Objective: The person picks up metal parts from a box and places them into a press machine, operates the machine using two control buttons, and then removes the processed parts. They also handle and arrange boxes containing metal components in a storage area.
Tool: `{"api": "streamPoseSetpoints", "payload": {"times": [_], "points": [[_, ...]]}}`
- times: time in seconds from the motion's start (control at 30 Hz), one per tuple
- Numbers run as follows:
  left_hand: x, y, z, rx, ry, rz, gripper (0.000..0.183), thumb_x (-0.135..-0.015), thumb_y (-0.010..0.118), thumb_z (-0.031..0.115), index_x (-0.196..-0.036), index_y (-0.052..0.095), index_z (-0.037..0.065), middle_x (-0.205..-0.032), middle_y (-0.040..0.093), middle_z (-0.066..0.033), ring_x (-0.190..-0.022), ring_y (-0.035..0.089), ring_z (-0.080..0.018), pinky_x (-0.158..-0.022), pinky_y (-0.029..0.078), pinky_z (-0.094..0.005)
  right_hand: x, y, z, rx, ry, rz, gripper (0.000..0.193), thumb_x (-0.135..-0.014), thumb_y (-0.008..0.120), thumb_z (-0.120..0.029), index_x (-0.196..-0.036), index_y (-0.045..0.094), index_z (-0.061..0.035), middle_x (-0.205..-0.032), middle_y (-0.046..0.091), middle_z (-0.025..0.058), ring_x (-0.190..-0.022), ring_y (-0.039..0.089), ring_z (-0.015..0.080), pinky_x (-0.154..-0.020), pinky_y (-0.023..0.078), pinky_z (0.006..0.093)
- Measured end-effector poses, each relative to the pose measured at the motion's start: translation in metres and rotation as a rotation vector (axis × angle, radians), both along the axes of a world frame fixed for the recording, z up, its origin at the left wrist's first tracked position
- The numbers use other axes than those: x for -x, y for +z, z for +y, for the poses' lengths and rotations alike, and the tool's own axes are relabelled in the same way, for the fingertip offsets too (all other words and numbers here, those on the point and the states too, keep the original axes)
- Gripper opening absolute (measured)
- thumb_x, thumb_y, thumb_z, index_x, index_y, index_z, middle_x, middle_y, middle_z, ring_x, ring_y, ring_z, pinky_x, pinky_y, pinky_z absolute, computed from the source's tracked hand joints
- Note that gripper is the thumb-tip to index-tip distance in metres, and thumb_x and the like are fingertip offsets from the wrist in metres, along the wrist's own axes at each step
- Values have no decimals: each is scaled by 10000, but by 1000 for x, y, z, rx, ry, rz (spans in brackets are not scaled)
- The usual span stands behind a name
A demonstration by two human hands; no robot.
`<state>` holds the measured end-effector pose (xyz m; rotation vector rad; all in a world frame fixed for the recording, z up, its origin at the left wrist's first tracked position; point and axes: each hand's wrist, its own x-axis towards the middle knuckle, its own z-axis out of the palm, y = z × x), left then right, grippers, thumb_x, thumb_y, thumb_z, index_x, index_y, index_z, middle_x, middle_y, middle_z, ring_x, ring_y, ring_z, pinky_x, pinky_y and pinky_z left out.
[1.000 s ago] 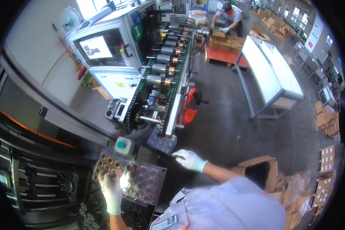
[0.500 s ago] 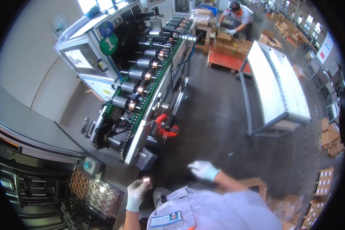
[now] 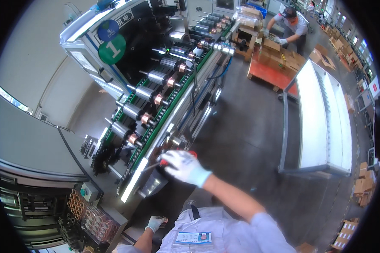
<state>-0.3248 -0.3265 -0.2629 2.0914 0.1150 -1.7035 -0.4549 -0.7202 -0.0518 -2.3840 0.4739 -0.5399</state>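
My right hand (image 3: pixel 185 168), in a white glove, reaches to the near end of the conveyor. Its fingers curl over the red handle (image 3: pixel 163 162) of a thin metal rod (image 3: pixel 150 168), and more red shows behind the hand. Low and close to my body, my gloved left hand (image 3: pixel 156 224) pinches a small copper-coloured piece (image 3: pixel 165 220), mostly hidden by the fingers. Motor armatures (image 3: pixel 145 93) with steel cores and copper commutators lie in a row across the green-edged conveyor (image 3: pixel 154 134).
Lower left, copper rings (image 3: pixel 75 205) stand beside a clear tray of rings (image 3: pixel 99 225). A machine cabinet (image 3: pixel 86 63) backs the conveyor. To the right is a white sloped rack (image 3: pixel 325 126). Farther off, a person (image 3: pixel 292 27) works over cartons (image 3: pixel 278 55) on a red pallet.
My right hand has moved left and forward onto the red handle. My left hand, with the copper-coloured piece, has dropped lower. The whole view has shifted and turned.
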Motion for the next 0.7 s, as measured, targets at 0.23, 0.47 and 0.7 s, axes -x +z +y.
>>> {"api": "streamPoseSetpoints", "payload": {"times": [0.23, 0.47, 0.7], "points": [[25, 10, -67, 137, 282, 49, 235, -890, 786, 204, -991, 699, 10, -940, 747, -86, -778, 719, -203, -675, 608, -358, -41, -47, -47, -80, 338, 94, 299, -873, 693, -230, -1155, 668, -132, -1115, 609, 116, -1029, 624, 311, -876, 500, 438], [52, 17, -63, -2, 385, 48, 237, -909, 763, 201, -1041, 713, 10, -965, 747, -87, -836, 720, -191, -673, 610, -338, 31, 2, -159, -1791, -299, -1210, 307, -928, 725, -193, -1158, 590, -41, -1023, 686, 139, -974, 698, 324, -965, 542, 524], [75, 0, -84, 1, 451, 114, 273, -908, 765, 197, -1055, 681, -18, -956, 731, -111, -779, 721, -219, -652, 622, -359, 35, 42, -143, -315, 321, 270, 240, -880, 735, -277, -1042, 691, -105, -950, 683, 151, -833, 694, 336, -777, 562, 417]]}}
